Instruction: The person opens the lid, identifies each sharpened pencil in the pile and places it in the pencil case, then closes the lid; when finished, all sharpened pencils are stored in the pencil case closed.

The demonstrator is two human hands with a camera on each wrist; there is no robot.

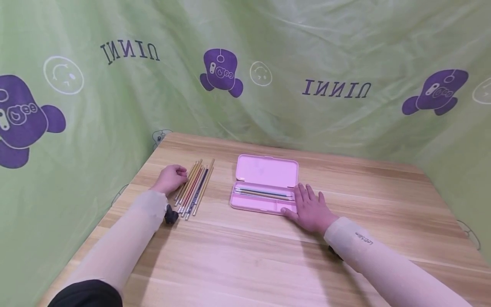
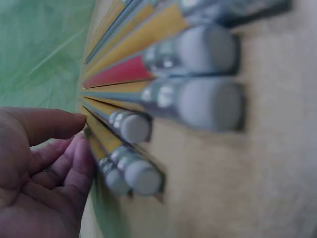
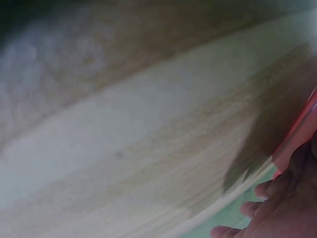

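Observation:
On the left of the table, several wooden pencils lie in a loose fanned bundle, in yellow, red and dark blue. My left hand is at the bundle's left edge, where thumb and fingers pinch a yellow pencil; the exact contact is partly hidden. White erasers tip the near ends. A pink pencil case lies with its lid folded back, and a few pencils lie in its long compartment. My right hand rests with spread fingers on the case's right end.
The wooden table bears the case and the pencils. A green curtain with purple prints surrounds it at the back and sides. Thin cables show by the table's far left corner.

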